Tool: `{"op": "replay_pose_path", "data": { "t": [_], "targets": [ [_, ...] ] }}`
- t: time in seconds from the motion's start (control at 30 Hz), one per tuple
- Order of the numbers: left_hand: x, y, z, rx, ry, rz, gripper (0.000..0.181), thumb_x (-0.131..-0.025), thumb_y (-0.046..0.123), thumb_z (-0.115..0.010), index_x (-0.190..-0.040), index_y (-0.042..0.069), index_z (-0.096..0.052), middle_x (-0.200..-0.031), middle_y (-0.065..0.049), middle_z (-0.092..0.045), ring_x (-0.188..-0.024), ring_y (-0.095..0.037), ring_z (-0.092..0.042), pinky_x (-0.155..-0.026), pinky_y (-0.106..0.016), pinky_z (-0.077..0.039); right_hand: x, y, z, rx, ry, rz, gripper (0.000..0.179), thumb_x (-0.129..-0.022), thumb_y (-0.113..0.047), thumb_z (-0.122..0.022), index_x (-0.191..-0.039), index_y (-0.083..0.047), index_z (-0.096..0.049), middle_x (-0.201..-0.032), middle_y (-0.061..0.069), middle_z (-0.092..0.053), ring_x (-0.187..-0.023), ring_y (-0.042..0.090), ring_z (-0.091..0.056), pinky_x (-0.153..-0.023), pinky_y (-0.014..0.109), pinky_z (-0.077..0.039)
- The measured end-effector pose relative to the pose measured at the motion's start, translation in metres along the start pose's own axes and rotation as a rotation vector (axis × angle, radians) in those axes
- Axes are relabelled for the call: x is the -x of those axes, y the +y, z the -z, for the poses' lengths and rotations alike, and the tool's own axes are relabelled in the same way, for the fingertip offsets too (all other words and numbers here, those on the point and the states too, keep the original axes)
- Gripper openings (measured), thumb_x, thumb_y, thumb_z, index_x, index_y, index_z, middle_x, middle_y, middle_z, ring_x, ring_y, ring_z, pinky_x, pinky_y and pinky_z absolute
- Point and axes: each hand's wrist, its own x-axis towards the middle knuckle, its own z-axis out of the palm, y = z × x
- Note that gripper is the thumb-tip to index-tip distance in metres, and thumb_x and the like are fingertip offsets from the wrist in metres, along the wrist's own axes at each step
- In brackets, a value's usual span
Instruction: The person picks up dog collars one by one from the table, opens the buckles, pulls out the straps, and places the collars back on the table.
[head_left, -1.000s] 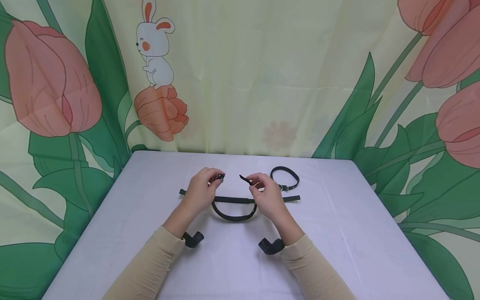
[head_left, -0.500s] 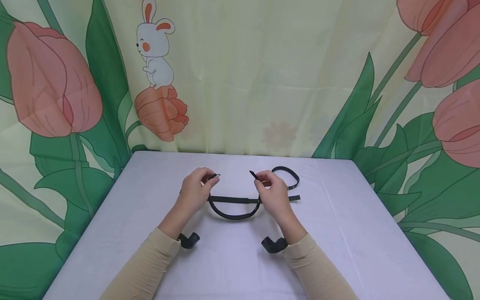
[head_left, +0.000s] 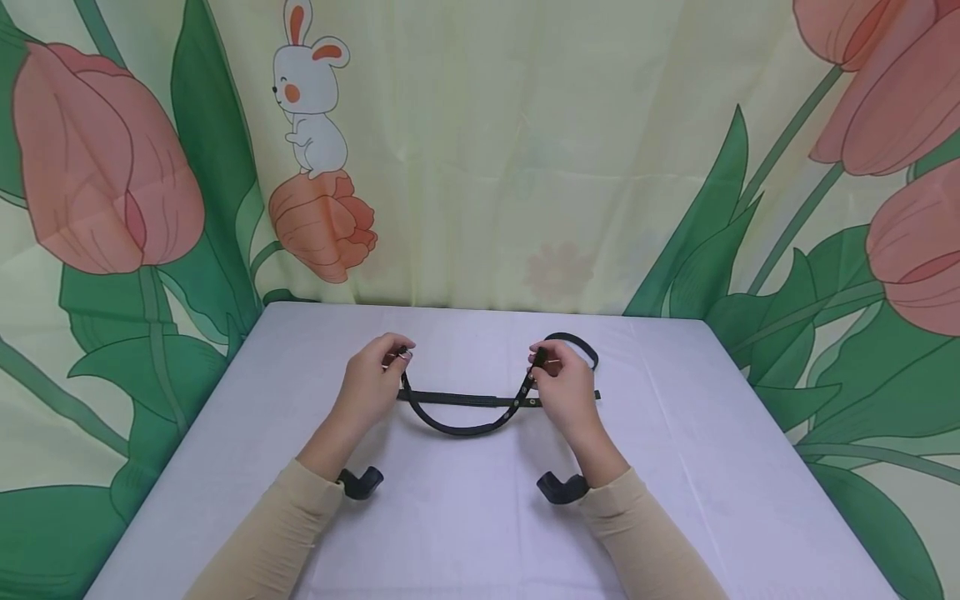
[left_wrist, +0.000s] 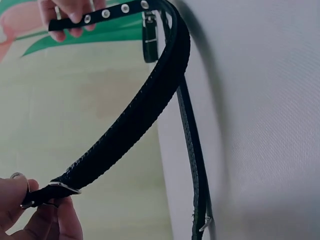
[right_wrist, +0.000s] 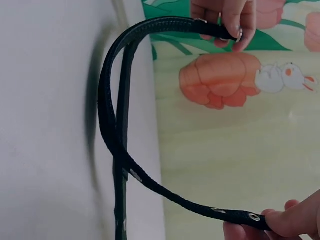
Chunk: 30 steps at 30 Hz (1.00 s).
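Note:
A black collar (head_left: 459,431) sags in a U between my two hands above the table. My left hand (head_left: 367,375) pinches its buckle end, where a metal buckle (left_wrist: 65,188) and a ring show in the left wrist view. At the other end, my right hand (head_left: 564,385) pinches the strap tip near a row of metal eyelets (right_wrist: 254,217). Behind the sagging strap, a second black collar (head_left: 457,399) lies stretched out flat on the table, its ends partly covered by my hands.
Beyond my right hand lies a third black collar (head_left: 576,338), fastened into a loop and partly hidden. A white cloth covers the table (head_left: 465,533). The curtain (head_left: 480,167) with printed tulips and a rabbit hangs behind the far edge. Black wrist mounts (head_left: 363,483) jut inward from both sleeves.
My hands have moved apart, left hand to the left and right hand to the right. The collar's ends now stand farther from each other and its curve has widened.

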Motion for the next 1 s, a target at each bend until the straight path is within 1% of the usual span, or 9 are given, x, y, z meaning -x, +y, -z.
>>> {"op": "replay_pose_path", "data": {
  "t": [0.1, 0.2, 0.37, 0.47, 0.57, 0.67, 0.8, 0.9, 1.0],
  "targets": [
    [0.001, -0.002, 0.003, 0.006, -0.004, 0.025, 0.015, -0.107, 0.015, -0.065, -0.121, 0.015, -0.072, -0.111, -0.007, -0.075, -0.105, -0.026, -0.07, -0.091, -0.042, -0.057, 0.0, 0.003, 0.004, -0.029, -0.001, -0.008, 0.036, -0.093, 0.015, -0.065, -0.12, -0.008, -0.07, -0.115, 0.017, -0.075, -0.101, 0.03, -0.075, -0.082, 0.045, -0.068],
    [0.002, -0.003, 0.005, 0.018, -0.02, 0.052, 0.012, -0.108, 0.02, -0.067, -0.118, 0.015, -0.071, -0.106, -0.007, -0.074, -0.098, -0.024, -0.069, -0.085, -0.038, -0.056, 0.0, 0.007, 0.009, -0.023, 0.01, -0.022, 0.034, -0.093, 0.016, -0.064, -0.117, -0.007, -0.068, -0.115, 0.019, -0.074, -0.1, 0.031, -0.074, -0.082, 0.047, -0.067],
    [0.005, -0.006, 0.008, 0.017, -0.05, 0.091, 0.014, -0.11, 0.024, -0.064, -0.121, 0.016, -0.069, -0.107, -0.007, -0.074, -0.1, -0.022, -0.071, -0.086, -0.034, -0.057, 0.001, 0.014, 0.014, 0.002, 0.035, -0.052, 0.03, -0.094, 0.016, -0.062, -0.116, -0.004, -0.066, -0.114, 0.019, -0.074, -0.1, 0.032, -0.075, -0.082, 0.049, -0.067],
    [0.007, -0.009, 0.011, 0.016, -0.05, 0.103, 0.017, -0.111, 0.021, -0.062, -0.126, 0.016, -0.069, -0.111, -0.011, -0.075, -0.103, -0.022, -0.072, -0.09, -0.036, -0.059, 0.002, 0.017, 0.018, -0.006, 0.043, -0.067, 0.029, -0.095, 0.016, -0.061, -0.117, -0.002, -0.064, -0.115, 0.02, -0.075, -0.101, 0.033, -0.076, -0.083, 0.047, -0.067],
    [0.008, -0.013, 0.014, 0.025, -0.043, 0.11, 0.021, -0.111, 0.018, -0.062, -0.13, 0.016, -0.069, -0.114, -0.014, -0.076, -0.105, -0.024, -0.073, -0.095, -0.042, -0.059, 0.002, 0.022, 0.021, -0.022, 0.05, -0.087, 0.027, -0.096, 0.016, -0.06, -0.117, 0.0, -0.064, -0.115, 0.02, -0.075, -0.101, 0.033, -0.076, -0.083, 0.044, -0.067],
    [0.009, -0.016, 0.018, 0.011, -0.036, 0.123, 0.022, -0.11, 0.018, -0.064, -0.131, 0.016, -0.07, -0.118, -0.011, -0.076, -0.112, -0.027, -0.072, -0.098, -0.046, -0.059, 0.002, 0.028, 0.025, -0.028, 0.054, -0.107, 0.025, -0.097, 0.015, -0.059, -0.115, -0.001, -0.065, -0.115, 0.02, -0.077, -0.099, 0.03, -0.076, -0.083, 0.041, -0.067],
    [0.011, -0.02, 0.022, -0.027, -0.035, 0.157, 0.022, -0.107, 0.02, -0.068, -0.129, 0.019, -0.07, -0.122, -0.008, -0.076, -0.122, -0.03, -0.069, -0.1, -0.049, -0.059, 0.001, 0.035, 0.032, -0.061, 0.054, -0.13, 0.024, -0.095, 0.016, -0.06, -0.112, 0.0, -0.066, -0.114, 0.023, -0.078, -0.092, 0.023, -0.077, -0.079, 0.033, -0.067],
    [0.012, -0.023, 0.025, -0.025, -0.041, 0.18, 0.022, -0.106, 0.02, -0.071, -0.127, 0.019, -0.071, -0.122, -0.006, -0.079, -0.122, -0.031, -0.07, -0.099, -0.049, -0.059, 0.002, 0.039, 0.038, -0.09, 0.048, -0.149, 0.024, -0.094, 0.017, -0.06, -0.112, 0.002, -0.065, -0.115, 0.026, -0.077, -0.089, 0.016, -0.077, -0.078, 0.03, -0.067],
    [0.014, -0.026, 0.028, -0.008, -0.05, 0.192, 0.021, -0.104, 0.017, -0.072, -0.125, 0.018, -0.072, -0.12, -0.005, -0.081, -0.12, -0.03, -0.071, -0.099, -0.048, -0.06, 0.002, 0.042, 0.043, -0.11, 0.037, -0.171, 0.023, -0.095, 0.017, -0.061, -0.114, 0.004, -0.064, -0.117, 0.028, -0.076, -0.09, 0.014, -0.077, -0.08, 0.031, -0.067]
  ]
}}
